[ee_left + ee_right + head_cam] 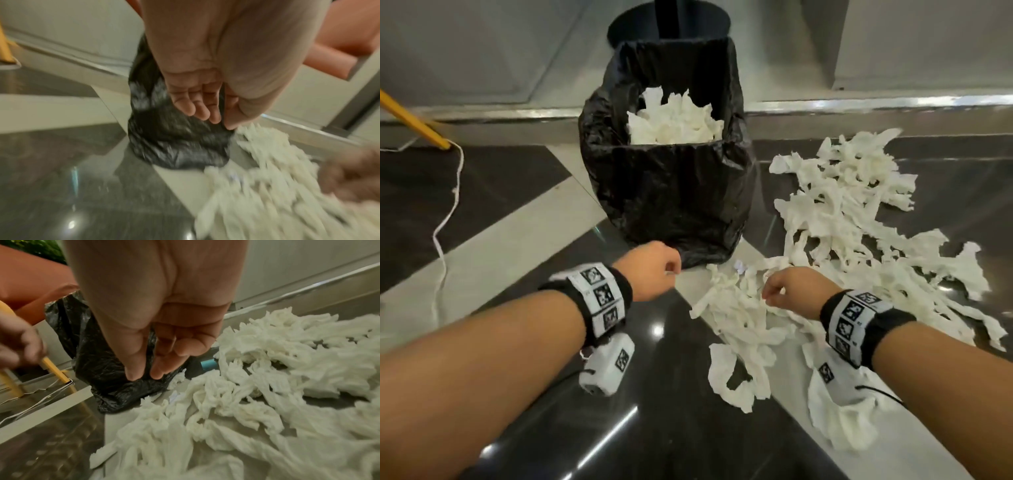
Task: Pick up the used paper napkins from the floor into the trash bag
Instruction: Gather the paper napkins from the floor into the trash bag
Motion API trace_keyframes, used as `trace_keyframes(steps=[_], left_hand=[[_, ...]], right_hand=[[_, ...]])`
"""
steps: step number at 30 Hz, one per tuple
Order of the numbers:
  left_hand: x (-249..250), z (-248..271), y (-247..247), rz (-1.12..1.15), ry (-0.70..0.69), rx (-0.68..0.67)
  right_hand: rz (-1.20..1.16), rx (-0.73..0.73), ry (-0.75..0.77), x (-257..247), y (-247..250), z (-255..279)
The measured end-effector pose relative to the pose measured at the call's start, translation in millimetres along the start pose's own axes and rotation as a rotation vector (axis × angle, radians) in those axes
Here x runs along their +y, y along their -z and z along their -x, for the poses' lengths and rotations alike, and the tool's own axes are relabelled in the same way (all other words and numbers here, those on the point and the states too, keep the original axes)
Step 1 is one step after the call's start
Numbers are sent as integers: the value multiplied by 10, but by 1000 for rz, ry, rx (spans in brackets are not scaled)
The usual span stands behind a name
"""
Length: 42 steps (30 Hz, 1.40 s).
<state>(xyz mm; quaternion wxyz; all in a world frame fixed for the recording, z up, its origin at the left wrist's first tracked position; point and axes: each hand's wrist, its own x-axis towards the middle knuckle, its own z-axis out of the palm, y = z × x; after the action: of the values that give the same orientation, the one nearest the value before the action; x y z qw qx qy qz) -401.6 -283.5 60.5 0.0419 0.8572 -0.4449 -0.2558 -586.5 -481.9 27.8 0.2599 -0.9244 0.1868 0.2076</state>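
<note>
A black trash bag (671, 198) stands open on the floor, with crumpled white napkins (674, 120) inside it. A wide heap of used white paper napkins (839, 219) covers the floor to its right and reaches down to my right wrist. My left hand (655, 274) hovers just in front of the bag's base; its fingers (202, 112) hang loosely curled and hold nothing. My right hand (787, 287) hangs over the near part of the heap. Its fingers (158, 369) also droop, empty, a little above the napkins (216, 402).
A yellow pole (414, 120) with a white cord (445, 219) trailing from it lies at the left. Behind the bag is a round black base (671, 24), with a metal floor strip (876, 101) along the wall. A small blue object (208, 364) sits by the bag.
</note>
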Motion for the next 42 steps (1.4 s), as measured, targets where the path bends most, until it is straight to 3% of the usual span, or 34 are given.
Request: trace_keyframes(steps=[5, 7, 10, 17, 22, 24, 28, 32, 36, 38, 42], left_hand=[[138, -167, -1115, -415, -428, -102], [206, -190, -1425, -483, -474, -255], [244, -219, -1621, -398, -364, -326], [218, -193, -1356, -6, -298, -164], [30, 174, -1082, 353, -62, 47], [-62, 286, -1002, 448, -27, 19], [-235, 470, -939, 441, 21, -91], [-336, 617, -874, 473, 116, -117], [-412, 647, -866, 379, 181, -31], [-439, 634, -882, 326, 187, 29], [-414, 594, -876, 427, 245, 53]], right_hand=[[120, -89, 4, 118, -178, 40], [155, -103, 8, 139, -171, 149], [152, -86, 8, 157, -156, 289], [70, -97, 22, 117, -437, 242], [106, -66, 45, -80, -594, 13], [126, -25, 73, -169, -649, -101], [218, -61, 87, -279, -759, -389], [384, -178, 81, -276, -906, -651], [368, -230, 69, -268, -945, -733], [399, -207, 107, -265, -914, -710], [198, -76, 25, -244, -875, -687]])
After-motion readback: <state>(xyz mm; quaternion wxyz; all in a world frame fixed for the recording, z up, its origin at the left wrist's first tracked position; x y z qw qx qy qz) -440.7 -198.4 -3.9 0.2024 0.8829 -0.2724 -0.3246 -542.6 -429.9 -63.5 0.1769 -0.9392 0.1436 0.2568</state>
